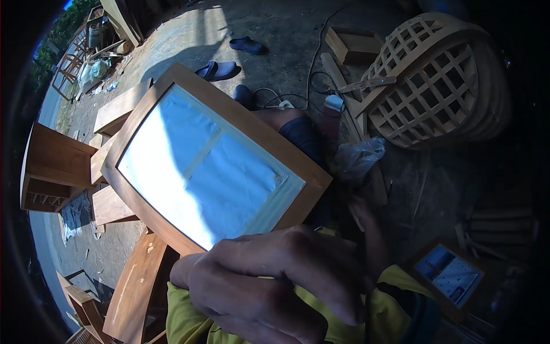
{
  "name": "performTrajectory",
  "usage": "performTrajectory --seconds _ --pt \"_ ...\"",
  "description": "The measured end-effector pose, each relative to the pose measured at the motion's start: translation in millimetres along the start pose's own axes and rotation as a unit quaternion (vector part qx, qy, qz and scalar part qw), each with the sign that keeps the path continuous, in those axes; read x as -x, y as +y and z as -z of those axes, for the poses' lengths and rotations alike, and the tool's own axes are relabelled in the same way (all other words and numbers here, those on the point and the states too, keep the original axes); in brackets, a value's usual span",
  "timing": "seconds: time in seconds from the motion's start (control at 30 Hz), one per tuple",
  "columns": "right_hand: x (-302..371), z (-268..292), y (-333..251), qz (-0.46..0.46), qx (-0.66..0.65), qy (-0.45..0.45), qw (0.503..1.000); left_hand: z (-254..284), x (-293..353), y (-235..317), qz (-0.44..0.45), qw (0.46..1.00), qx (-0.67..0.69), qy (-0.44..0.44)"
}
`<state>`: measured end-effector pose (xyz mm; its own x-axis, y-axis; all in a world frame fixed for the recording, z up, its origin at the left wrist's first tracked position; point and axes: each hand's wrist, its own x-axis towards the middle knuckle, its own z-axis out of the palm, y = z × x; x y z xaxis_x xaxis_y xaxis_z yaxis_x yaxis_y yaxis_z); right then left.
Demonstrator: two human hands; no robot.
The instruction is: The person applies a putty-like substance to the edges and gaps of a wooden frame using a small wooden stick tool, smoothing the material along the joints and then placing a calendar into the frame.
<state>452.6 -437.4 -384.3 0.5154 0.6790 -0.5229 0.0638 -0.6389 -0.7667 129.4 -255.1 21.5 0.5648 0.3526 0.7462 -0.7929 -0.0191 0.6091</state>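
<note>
My left hand [258, 281] is large and close in the lower middle, fingers curled and pointing down to the right. Its thumb is hidden, and I cannot make out anything in its grip. Just beyond it, a wooden frame [229, 103] with a slightly bowed side lies tilted across my legs. Its panel [212, 166] is covered in pale bluish sheeting with taped seams, half in bright sun. To the right of the frame, my right hand [362, 209] reaches down in deep shade; its fingers are hidden in the dark. A thin dark cord [367, 269] hangs beside my left hand.
Wooden drawers or boxes [123, 109] and a cabinet [57, 166] stand left. A lattice wooden piece [435, 86] stands right, near a clear plastic bag [361, 153]. Blue clogs [217, 70] and a cable [312, 69] lie ahead. A small framed panel [450, 275] lies lower right.
</note>
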Motion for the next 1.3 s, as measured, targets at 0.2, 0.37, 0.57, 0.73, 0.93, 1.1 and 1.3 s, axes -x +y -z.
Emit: performTrajectory --seconds 0.2,0.37,0.57,0.73,0.93,1.1,1.3 --pt "46.7 59.2 -18.5 -0.007 -0.218 -0.024 0.976 9.0 43.4 -30.2 0.137 0.989 -0.040 0.021" --pt "117.2 67.5 -83.4 0.082 -0.191 -0.025 0.978 116.4 41.4 -66.4 0.221 0.796 -0.562 0.048" --pt "146.2 5.2 -158.7 0.337 0.124 0.016 0.933 250.3 50.8 -124.2 0.177 0.649 -0.736 -0.070" --pt "145.0 -16.4 -168.1 0.342 0.198 0.061 0.917 275.4 47.0 -147.1 0.193 0.590 -0.768 -0.155" --pt "150.9 -5.1 -183.3 0.279 0.290 0.031 0.915 272.4 46.3 -150.6 0.196 0.592 -0.771 -0.130" --pt "149.1 -17.2 -195.6 0.273 0.402 0.029 0.873 276.3 51.2 -153.2 0.165 0.582 -0.786 -0.125" --pt "149.1 -19.9 -190.7 0.331 0.266 0.024 0.905 274.6 53.5 -152.8 0.177 0.592 -0.774 -0.137"
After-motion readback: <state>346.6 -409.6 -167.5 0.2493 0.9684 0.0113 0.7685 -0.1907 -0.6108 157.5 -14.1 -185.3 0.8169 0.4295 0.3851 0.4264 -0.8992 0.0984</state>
